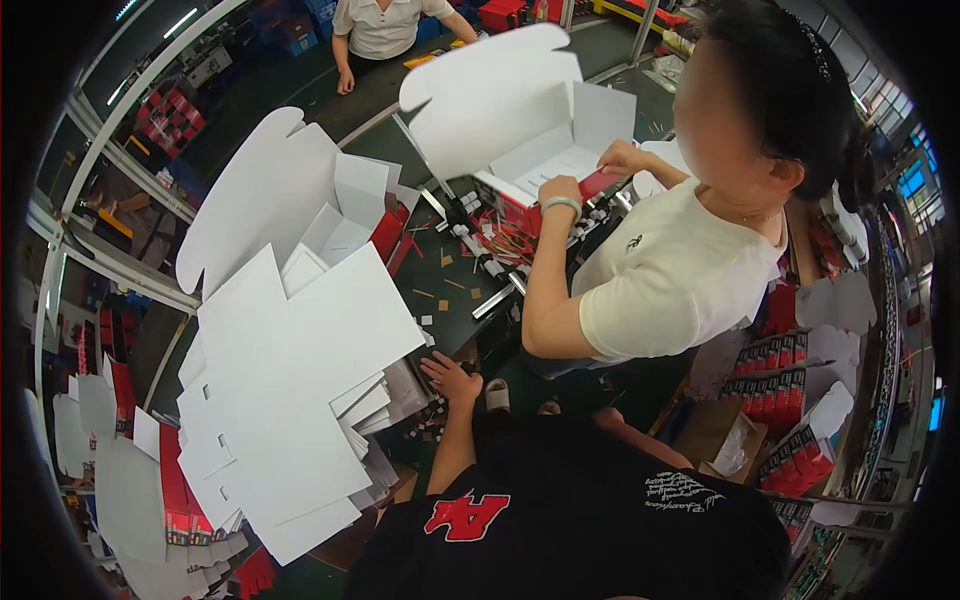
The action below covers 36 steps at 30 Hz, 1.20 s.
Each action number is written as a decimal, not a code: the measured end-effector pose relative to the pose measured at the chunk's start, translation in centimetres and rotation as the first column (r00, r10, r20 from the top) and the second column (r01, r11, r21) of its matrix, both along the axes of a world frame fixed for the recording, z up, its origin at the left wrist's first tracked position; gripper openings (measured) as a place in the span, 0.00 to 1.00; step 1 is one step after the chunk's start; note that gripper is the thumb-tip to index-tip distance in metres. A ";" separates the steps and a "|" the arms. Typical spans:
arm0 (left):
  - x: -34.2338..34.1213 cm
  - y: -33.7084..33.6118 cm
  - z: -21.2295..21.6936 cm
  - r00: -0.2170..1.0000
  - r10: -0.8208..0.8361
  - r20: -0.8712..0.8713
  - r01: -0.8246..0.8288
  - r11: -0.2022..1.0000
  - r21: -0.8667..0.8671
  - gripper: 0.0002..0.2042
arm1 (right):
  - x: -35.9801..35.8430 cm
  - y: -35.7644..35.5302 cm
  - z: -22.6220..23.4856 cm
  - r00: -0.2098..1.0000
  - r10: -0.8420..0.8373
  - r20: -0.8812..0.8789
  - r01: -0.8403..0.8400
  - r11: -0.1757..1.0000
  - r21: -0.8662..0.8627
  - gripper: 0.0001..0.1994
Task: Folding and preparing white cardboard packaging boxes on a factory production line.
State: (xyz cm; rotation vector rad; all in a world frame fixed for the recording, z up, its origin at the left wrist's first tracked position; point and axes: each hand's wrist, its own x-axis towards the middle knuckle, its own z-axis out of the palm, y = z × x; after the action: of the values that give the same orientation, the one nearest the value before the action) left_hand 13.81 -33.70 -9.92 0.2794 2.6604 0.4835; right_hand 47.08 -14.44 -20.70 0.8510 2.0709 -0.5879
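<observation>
Head view: my left hand point(450, 379), fingers spread wide, by bench point(458, 323) edge, just beside white cartons point(310, 370); right hand point(608, 418) mostly hidden, cannot tell grip.

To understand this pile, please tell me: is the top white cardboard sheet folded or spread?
Spread: the white cardboard sheet lies flat, with no walls raised.

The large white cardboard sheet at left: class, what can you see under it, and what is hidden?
Under the large white cardboard sheet, edges of more white sheets stick out, some near the left hand. Their middles and full number are hidden.
</observation>
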 end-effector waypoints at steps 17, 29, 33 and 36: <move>0.2 -2.2 -2.2 0.979 -0.044 -0.201 0.086 0.975 0.204 0.48 | 0.5 1.0 -1.1 0.989 0.136 -0.060 -0.134 0.990 0.033 0.19; 0.3 -2.1 -1.6 0.983 -0.021 -0.183 0.053 0.983 0.173 0.44 | 1.2 1.5 -1.7 0.996 0.020 -0.089 -0.021 1.000 -0.009 0.20; 0.2 -2.2 -1.5 0.989 -0.033 -0.147 0.057 0.985 0.161 0.44 | 0.9 1.3 -0.4 0.997 0.045 -0.059 -0.047 0.998 -0.029 0.20; 0.2 -2.0 -1.3 0.989 -0.041 -0.140 0.063 0.986 0.153 0.44 | 0.6 1.0 0.2 0.999 0.044 -0.019 -0.045 0.999 -0.016 0.20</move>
State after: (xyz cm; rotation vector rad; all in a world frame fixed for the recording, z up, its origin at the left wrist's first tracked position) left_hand 14.00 -35.73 -11.21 0.4429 2.7425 0.6814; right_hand 47.72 -13.41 -20.45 0.7907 2.0933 -0.5899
